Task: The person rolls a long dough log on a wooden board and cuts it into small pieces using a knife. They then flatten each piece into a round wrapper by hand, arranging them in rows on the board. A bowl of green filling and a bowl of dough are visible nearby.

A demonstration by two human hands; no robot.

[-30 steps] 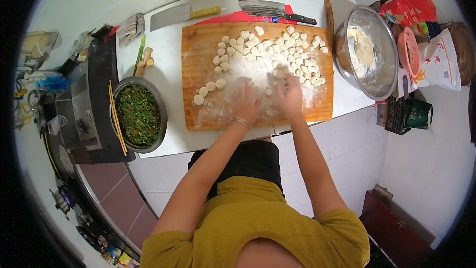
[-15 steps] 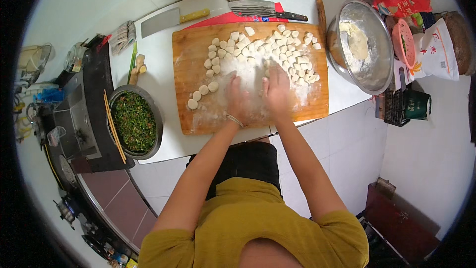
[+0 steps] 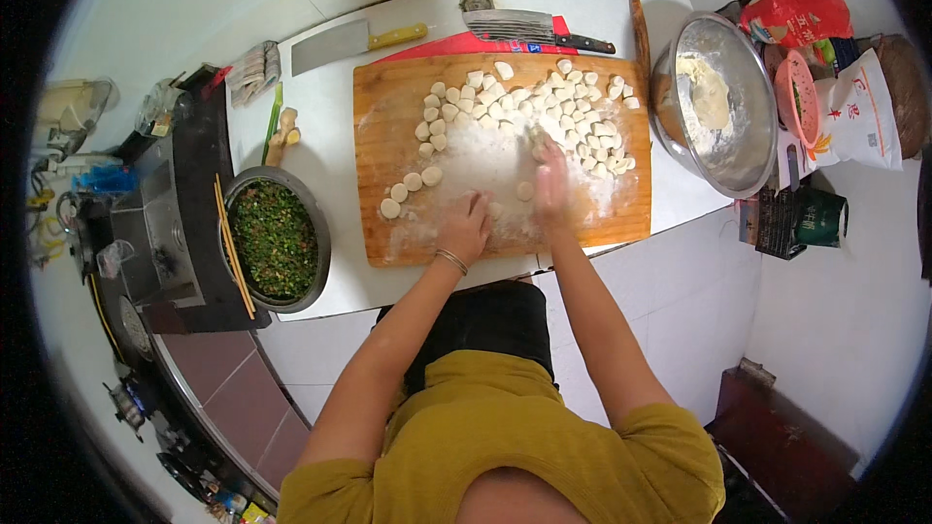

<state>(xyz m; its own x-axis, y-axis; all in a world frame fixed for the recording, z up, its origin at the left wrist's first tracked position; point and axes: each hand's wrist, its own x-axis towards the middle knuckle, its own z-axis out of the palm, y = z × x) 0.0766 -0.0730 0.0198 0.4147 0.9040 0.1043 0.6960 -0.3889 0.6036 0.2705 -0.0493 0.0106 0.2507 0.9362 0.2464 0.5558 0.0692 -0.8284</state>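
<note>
Many small white dough pieces (image 3: 582, 116) lie in a curved heap across the far and right parts of a floured wooden board (image 3: 379, 116). Over the board's near middle, my left hand (image 3: 466, 228) rests low with its fingers stretched out, beside a dough piece at its fingertips. My right hand (image 3: 550, 180), smeared by motion, reaches to the near edge of the heap, and whatever its fingers touch is unclear. A single dough piece (image 3: 524, 191) sits between the hands. On the left side of the board, several rounder, flatter dough pieces (image 3: 413, 181) form a short row.
Behind the board lie a cleaver (image 3: 330, 47) and a black-handled knife (image 3: 515, 27). A grey bowl of chopped green filling (image 3: 275, 245) with chopsticks (image 3: 233, 247) stands left. To the right are a steel bowl with flour (image 3: 743, 126), a pink basket (image 3: 798, 97) and bags (image 3: 859, 107).
My left hand has moved nearer to me, and my right hand has shifted slightly right, so they are farther apart. A dough piece now shows between them. The whole view has shifted slightly.
</note>
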